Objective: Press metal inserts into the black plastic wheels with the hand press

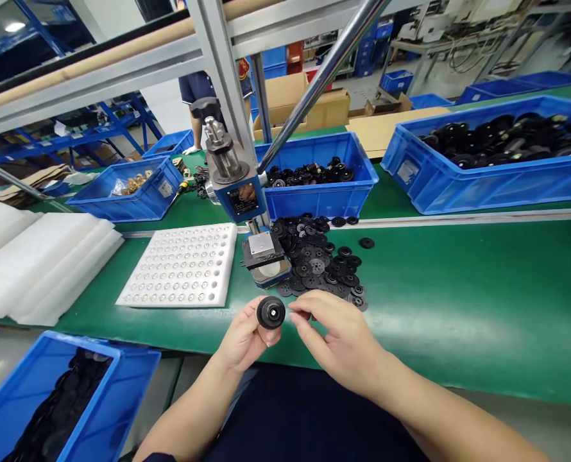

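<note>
My left hand (244,337) grips a black round wheel-like part (271,313) by its edge, its face with a bright metal centre turned up toward me. Just right of that part is my right hand (331,327), its thumb and forefinger tips drawn close together in a pinch. Whatever may be between those tips is too small to make out. Beyond my hands stands a small bench press (240,192) with a metal block on its base. Many loose black discs (317,266) lie heaped on the green table beside the press.
Left of the press lies a white foam tray (222,282) with rows of small metal pieces. White foam sheets (74,256) are stacked farther left. Blue bins (314,200) of black parts line the back; another blue bin (107,385) sits low at left. A person (196,96) stands behind the frame.
</note>
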Demonstrator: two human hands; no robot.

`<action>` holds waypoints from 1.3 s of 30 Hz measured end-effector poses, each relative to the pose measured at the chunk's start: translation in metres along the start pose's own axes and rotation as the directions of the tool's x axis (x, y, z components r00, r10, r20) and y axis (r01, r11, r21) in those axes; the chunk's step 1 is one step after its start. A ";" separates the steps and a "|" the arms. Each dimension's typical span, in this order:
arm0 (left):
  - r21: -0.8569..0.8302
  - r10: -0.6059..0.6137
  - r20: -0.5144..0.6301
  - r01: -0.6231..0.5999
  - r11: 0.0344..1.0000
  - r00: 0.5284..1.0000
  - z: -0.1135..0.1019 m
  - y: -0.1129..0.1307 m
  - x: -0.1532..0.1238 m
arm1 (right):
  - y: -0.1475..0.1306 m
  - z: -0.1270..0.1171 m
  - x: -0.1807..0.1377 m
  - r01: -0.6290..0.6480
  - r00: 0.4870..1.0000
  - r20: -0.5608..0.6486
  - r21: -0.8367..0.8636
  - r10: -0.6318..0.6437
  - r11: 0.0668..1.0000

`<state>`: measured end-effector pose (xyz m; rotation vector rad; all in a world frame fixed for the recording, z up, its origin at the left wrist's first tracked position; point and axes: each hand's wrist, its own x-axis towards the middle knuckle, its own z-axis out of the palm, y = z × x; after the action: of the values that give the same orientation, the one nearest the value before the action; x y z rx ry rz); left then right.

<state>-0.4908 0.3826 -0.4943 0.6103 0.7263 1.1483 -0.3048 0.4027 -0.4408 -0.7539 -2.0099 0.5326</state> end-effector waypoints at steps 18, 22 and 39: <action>0.198 -0.215 -0.033 0.217 0.956 0.976 -0.030 -0.066 0.015 | 0.049 -0.014 0.017 -0.252 0.784 0.454 -0.391 0.424 0.885; 0.228 -0.119 -0.127 0.145 0.963 0.985 -0.050 -0.077 0.021 | 0.089 -0.040 0.063 -0.298 0.923 0.115 -0.390 0.367 0.871; 0.364 -0.101 -0.074 0.121 0.924 0.992 -0.054 -0.086 0.014 | 0.214 -0.045 -0.063 -0.612 0.712 -0.578 -0.234 0.399 0.755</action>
<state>-0.4786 0.3735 -0.5957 0.8434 1.0225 0.9312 -0.1754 0.5168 -0.5888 -1.5836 -1.4038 0.1747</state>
